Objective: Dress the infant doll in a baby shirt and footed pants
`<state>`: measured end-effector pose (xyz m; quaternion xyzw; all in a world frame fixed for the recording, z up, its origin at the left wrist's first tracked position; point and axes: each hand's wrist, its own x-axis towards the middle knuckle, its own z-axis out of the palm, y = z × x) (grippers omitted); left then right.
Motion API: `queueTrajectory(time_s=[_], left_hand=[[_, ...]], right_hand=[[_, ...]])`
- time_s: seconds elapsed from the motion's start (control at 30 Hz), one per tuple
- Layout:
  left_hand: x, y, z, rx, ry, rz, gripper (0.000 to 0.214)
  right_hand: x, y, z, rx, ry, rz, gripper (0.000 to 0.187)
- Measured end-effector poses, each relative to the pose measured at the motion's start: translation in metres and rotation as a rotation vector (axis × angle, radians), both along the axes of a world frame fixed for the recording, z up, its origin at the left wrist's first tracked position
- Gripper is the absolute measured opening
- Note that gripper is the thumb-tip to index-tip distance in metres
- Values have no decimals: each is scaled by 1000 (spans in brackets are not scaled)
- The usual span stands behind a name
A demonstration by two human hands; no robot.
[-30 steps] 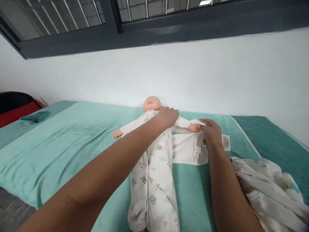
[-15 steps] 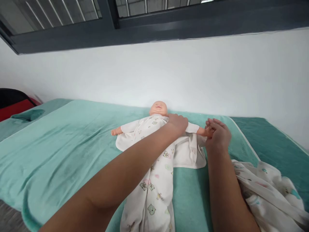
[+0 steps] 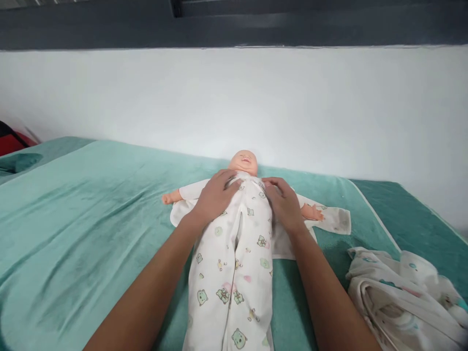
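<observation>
A baby doll (image 3: 244, 161) lies on its back with its head close to the wall and its arms spread. White baby trousers (image 3: 230, 273) with a green bear print cover its front from the chest down. My left hand (image 3: 218, 192) is at the upper left edge of the trousers, with finger and thumb closing on the cloth. At the upper right edge my right hand (image 3: 283, 200) pinches the cloth with bent fingers. Under the doll a white baby top (image 3: 334, 220) is spread, one sleeve stretched out to the right beside the doll's hand.
A green cover (image 3: 109, 209) lies beneath everything, wrinkled on the left. At the lower right is a crumpled heap of white printed baby clothes (image 3: 405, 297). The white wall (image 3: 234, 97) rises right behind the doll's head. A red and black object (image 3: 12, 141) sits at the far left.
My right hand has let go of the doll's hand and moved left to the trousers. My left hand has shifted left across the doll's chest. The top's right sleeve now shows.
</observation>
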<state>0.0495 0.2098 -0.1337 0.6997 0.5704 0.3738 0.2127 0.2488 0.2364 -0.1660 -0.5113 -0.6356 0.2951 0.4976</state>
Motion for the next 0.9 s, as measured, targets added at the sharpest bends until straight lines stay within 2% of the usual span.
queueTrajectory(time_s=[0.1,0.23,0.33,0.43,0.53,0.63,0.7,0.8,0.9], left_hand=[[-17,-3,-16,-78,-203,45,34],[-18,0,-24,-40,-246,39,27],[-15,3,-27,122,-184,6,16],[-13,3,-30,339,-52,-30,10],[-12,2,-33,499,75,-24,16],[-12,-1,-35,545,140,10,24],[-12,-3,-37,544,163,37,27],[-12,-6,-39,533,160,70,33],[-13,-8,-40,500,115,107,37]], right_hand=[[-12,-4,2,12,-5,126,29],[-12,-4,1,-61,-19,211,40],[-12,-5,0,-68,-74,233,48],[-17,-8,-1,45,-130,199,47],[-24,-11,0,159,-196,114,41],[-28,-15,2,282,-252,53,32],[-29,-19,4,339,-280,63,29],[-29,-24,4,342,-275,122,34],[-25,-27,2,290,-244,120,41]])
